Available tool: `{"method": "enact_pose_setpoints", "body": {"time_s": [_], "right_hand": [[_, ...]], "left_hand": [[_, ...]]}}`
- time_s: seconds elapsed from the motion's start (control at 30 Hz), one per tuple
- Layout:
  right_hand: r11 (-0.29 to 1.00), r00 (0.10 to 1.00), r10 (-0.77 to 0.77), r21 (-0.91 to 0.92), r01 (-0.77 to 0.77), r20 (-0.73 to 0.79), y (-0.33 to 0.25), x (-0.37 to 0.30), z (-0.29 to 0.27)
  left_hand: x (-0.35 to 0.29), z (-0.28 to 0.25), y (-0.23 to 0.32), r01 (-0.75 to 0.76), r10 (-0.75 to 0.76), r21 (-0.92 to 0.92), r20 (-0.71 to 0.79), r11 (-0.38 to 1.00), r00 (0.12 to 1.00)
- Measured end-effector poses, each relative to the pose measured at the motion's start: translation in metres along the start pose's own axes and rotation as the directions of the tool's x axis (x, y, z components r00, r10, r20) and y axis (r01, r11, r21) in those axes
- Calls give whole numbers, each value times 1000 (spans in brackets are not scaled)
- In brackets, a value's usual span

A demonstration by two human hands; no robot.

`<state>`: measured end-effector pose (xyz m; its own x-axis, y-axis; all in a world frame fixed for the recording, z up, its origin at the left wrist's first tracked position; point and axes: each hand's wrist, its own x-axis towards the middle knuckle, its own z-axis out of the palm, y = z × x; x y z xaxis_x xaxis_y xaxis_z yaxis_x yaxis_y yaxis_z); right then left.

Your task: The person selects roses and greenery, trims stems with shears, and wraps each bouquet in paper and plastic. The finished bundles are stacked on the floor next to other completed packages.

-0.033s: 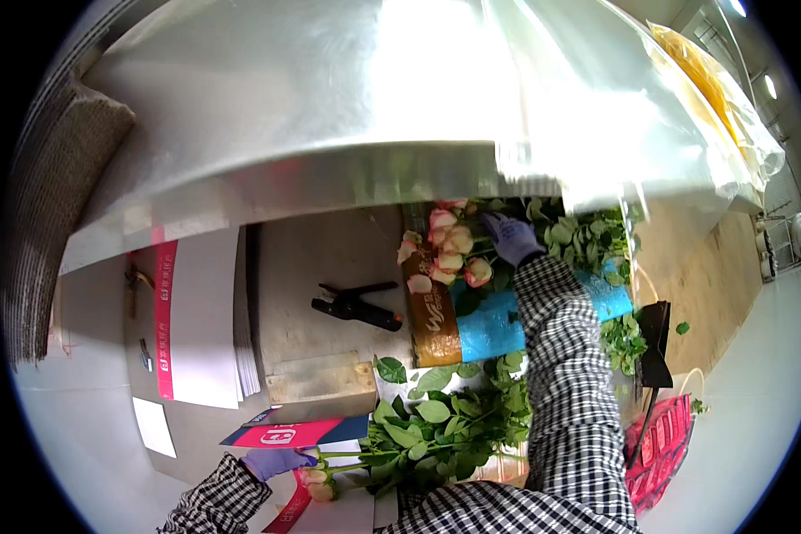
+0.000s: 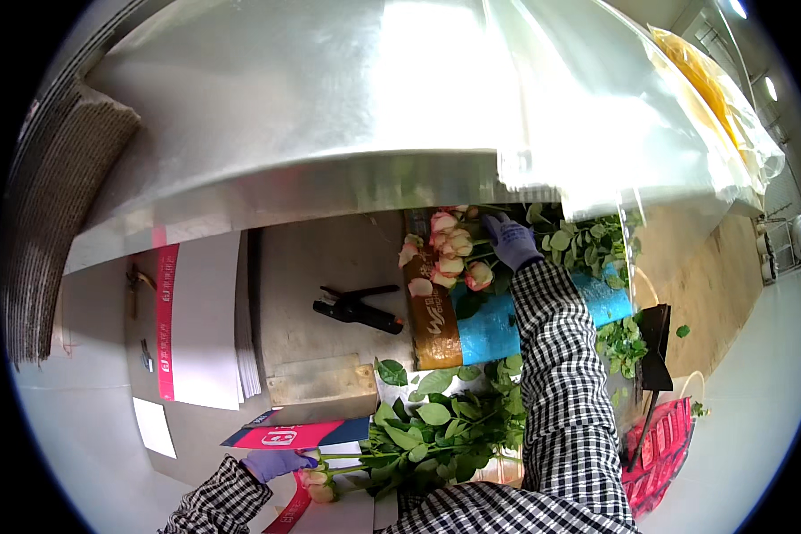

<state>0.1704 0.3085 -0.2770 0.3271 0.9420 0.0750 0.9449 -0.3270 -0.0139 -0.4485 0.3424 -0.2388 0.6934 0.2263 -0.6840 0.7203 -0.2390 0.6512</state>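
The right hand (image 2: 510, 240), in a purple glove, is reaching far across the desk (image 2: 329, 258) and closing on the leafy stems beside the bunch of pale pink roses (image 2: 449, 254) wrapped in brown and blue paper. The left hand (image 2: 276, 463), also gloved, is gripping a few long green rose stems (image 2: 365, 458) at the near edge. Pulling 1 stem from the far bunch is likely risking bruised heads, since blooms and leaves are crowding together there.

A shiny metal shelf (image 2: 311, 133) overhangs the worn workbench (image 2: 329, 258); pale floor (image 2: 756, 392) gleams under ceiling lamps (image 2: 768, 87).
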Motion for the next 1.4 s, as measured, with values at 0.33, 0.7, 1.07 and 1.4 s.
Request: {"method": "enact_pose_setpoints", "body": {"time_s": [0.33, 0.7, 1.07, 1.4], "right_hand": [[844, 626, 308, 510, 168, -716, -16, -203, -259], [951, 806, 49, -220, -219, -590, -86, -283, -366], [869, 977, -195, 477, 131, 88, -361, -257, -43], [923, 957, -265, 320, 216, 118, -366, -253, -34]], "left_hand": [[-9, 5, -11, -43, 37, -106, -55, 993, 998], [-5, 3, -10, -224, 244, 162, -116, 961, 963], [9, 36, -51, -299, 352, 189, -552, 936, 755], [-2, 30, -46, -337, 331, 86, -517, 938, 790]]}}
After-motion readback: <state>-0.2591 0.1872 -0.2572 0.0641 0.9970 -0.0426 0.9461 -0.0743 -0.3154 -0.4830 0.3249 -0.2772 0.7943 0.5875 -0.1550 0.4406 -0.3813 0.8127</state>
